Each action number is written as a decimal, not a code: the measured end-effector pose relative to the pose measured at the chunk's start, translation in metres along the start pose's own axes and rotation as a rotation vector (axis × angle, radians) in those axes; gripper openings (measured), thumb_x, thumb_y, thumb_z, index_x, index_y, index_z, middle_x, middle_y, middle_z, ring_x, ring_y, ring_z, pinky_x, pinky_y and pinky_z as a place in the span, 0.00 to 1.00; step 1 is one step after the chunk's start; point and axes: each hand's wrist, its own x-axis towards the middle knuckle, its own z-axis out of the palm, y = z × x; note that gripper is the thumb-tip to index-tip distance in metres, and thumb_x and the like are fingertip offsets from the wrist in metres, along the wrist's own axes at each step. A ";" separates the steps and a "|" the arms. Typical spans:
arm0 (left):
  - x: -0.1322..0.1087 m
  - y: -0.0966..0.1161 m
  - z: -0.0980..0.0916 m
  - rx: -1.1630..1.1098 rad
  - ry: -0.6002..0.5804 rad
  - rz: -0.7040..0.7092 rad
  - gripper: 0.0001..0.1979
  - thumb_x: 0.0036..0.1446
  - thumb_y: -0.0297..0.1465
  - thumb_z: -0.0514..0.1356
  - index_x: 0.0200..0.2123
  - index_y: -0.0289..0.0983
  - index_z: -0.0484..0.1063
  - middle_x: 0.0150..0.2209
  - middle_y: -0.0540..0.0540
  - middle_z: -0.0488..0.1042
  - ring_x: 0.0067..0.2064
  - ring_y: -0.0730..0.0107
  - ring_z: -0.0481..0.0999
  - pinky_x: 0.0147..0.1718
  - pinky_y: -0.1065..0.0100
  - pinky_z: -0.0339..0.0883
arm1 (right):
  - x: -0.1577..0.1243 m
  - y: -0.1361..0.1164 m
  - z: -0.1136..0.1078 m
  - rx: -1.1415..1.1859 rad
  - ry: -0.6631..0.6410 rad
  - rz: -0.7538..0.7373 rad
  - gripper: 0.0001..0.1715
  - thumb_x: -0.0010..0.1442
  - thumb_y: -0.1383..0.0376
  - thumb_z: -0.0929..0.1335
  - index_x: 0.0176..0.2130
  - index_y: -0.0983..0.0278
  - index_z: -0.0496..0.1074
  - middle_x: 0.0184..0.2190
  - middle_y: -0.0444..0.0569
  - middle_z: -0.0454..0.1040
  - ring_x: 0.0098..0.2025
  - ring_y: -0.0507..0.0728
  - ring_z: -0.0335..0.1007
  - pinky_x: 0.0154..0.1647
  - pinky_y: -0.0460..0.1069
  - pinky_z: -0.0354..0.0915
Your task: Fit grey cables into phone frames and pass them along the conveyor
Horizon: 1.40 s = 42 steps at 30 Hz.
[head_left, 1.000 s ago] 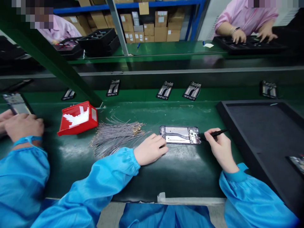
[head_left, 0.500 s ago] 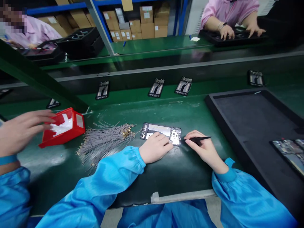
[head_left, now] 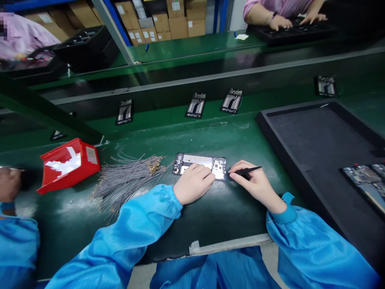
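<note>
An opened phone (head_left: 197,160) lies flat on the green bench, its circuit board showing at the right end. My left hand (head_left: 193,182) rests over its near long edge, fingers curled on it and hiding part of it. At the phone's right end, my right hand (head_left: 254,182) pinches black tweezers (head_left: 248,170); their tips are too small to make out. Left of the phone lies a bundle of thin grey cables (head_left: 129,176) with gold-coloured ends. Beside the bundle stands a red bin (head_left: 70,182) with white pieces in it.
A large black foam tray (head_left: 300,160) on the right holds phone parts (head_left: 365,180). Several opened phones (head_left: 195,105) lie along the back strip. A co-worker's hand (head_left: 9,184) is at the far left. Across the bench, another person's hands (head_left: 281,23) work over a black tray.
The view has shifted slightly. The co-worker's hand at the left has moved away from the red bin, now near a dark object. My hands keep about the same place on and beside the phone.
</note>
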 end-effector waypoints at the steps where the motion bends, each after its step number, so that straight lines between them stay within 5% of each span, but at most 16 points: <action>1: 0.000 0.000 0.000 -0.001 -0.003 0.000 0.09 0.59 0.28 0.48 0.29 0.35 0.65 0.28 0.49 0.66 0.32 0.68 0.63 0.33 0.66 0.54 | 0.000 0.000 0.000 0.001 0.001 -0.002 0.05 0.56 0.65 0.65 0.29 0.63 0.69 0.29 0.47 0.71 0.33 0.55 0.67 0.35 0.50 0.62; 25: 0.000 0.000 -0.001 -0.001 -0.030 0.001 0.09 0.59 0.28 0.48 0.29 0.36 0.66 0.28 0.48 0.66 0.32 0.68 0.63 0.32 0.66 0.55 | -0.008 -0.002 0.005 -0.068 -0.130 -0.219 0.03 0.57 0.69 0.63 0.33 0.63 0.67 0.31 0.49 0.67 0.34 0.55 0.64 0.34 0.50 0.62; 31: 0.003 -0.002 0.002 -0.149 -0.054 -0.094 0.09 0.59 0.27 0.47 0.34 0.34 0.67 0.31 0.46 0.67 0.34 0.68 0.64 0.33 0.69 0.60 | 0.008 0.005 0.001 -0.124 0.021 -0.167 0.08 0.60 0.65 0.62 0.39 0.60 0.69 0.32 0.48 0.67 0.35 0.55 0.65 0.35 0.50 0.63; 37: 0.008 -0.003 0.003 -0.262 -0.038 -0.161 0.09 0.58 0.26 0.48 0.36 0.34 0.66 0.32 0.45 0.66 0.36 0.68 0.66 0.37 0.68 0.64 | 0.022 0.018 0.006 -0.384 -0.208 -0.312 0.21 0.53 0.64 0.66 0.48 0.63 0.63 0.49 0.56 0.65 0.54 0.63 0.56 0.51 0.58 0.56; 42: 0.009 -0.003 0.004 -0.312 -0.019 -0.179 0.09 0.58 0.25 0.48 0.38 0.34 0.67 0.33 0.45 0.66 0.38 0.67 0.66 0.38 0.67 0.64 | 0.022 0.019 0.005 -0.387 -0.268 -0.303 0.23 0.53 0.64 0.66 0.49 0.62 0.61 0.50 0.56 0.64 0.55 0.63 0.56 0.52 0.60 0.55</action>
